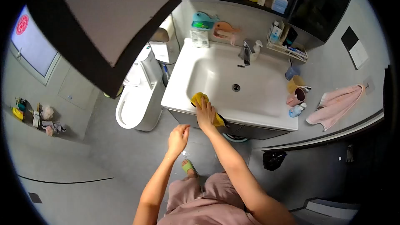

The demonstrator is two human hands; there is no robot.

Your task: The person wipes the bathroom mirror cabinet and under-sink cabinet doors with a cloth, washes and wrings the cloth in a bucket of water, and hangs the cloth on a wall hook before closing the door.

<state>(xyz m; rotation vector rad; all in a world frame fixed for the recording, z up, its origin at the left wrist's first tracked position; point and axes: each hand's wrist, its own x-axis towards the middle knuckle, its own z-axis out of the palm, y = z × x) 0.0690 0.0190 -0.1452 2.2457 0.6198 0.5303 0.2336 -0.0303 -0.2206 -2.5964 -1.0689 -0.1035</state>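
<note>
A yellow cloth [200, 98] with a dark edge lies over the front left rim of the white sink [254, 73]. My right hand [205, 114] presses on it, fingers pointing up toward the basin, and part of the cloth shows beside the palm, hanging at the counter's front edge. Left of that, in front of the cabinet, my left hand [179, 138] is in the air with its fingers curled; nothing shows in it. The chrome faucet [246, 53] stands at the back of the basin, near a white pump bottle [257, 48].
Cups [296, 96] and a blue-white bottle [297, 110] line the sink's right edge. A toilet [135, 106] stands to the left. An open mirror door [112, 16] juts out at upper left. A pink towel [335, 106] hangs right; a black bag [273, 160] is on the floor.
</note>
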